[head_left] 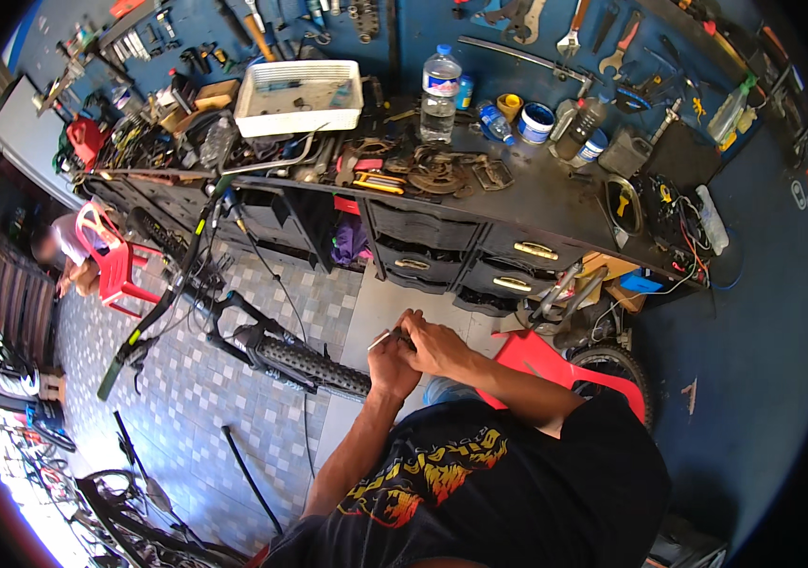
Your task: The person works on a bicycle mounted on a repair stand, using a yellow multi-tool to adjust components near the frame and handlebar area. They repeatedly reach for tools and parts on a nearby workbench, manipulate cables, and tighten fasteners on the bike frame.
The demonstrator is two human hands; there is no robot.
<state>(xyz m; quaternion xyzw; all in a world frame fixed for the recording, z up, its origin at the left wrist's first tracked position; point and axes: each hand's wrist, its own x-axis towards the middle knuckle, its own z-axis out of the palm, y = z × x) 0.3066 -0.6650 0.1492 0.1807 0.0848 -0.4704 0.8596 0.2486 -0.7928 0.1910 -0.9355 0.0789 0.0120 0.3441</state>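
The left hand [395, 371] is curled closed around a small piece [379, 340], whose pale end pokes out past the fingers. The right hand [435, 348] meets it from above and the right, its fingers bent over the same spot; whether they grip the piece or only press on it, I cannot tell. The piece sits between the hands, mostly hidden, so its kind is unclear.

As for progress, the handling looks under way: the piece is in hand, and no finished result shows. How much is done or left cannot be judged from this view.

Just left of the hands is a bicycle's knobbly tyre [314, 365], with the handlebar [153, 314] farther left. A red chair [555, 367] stands close by on the right, behind the right forearm.

Beyond the hands, a dark workbench [555, 194] carries metal parts [442, 170], a clear water bottle [440, 118] and, to the left, a white tray [298, 124]. Farther still, wrenches [571, 30] hang on the blue wall. Far off to the left of the hands, another person [71, 240] is beside a second red chair [116, 270].
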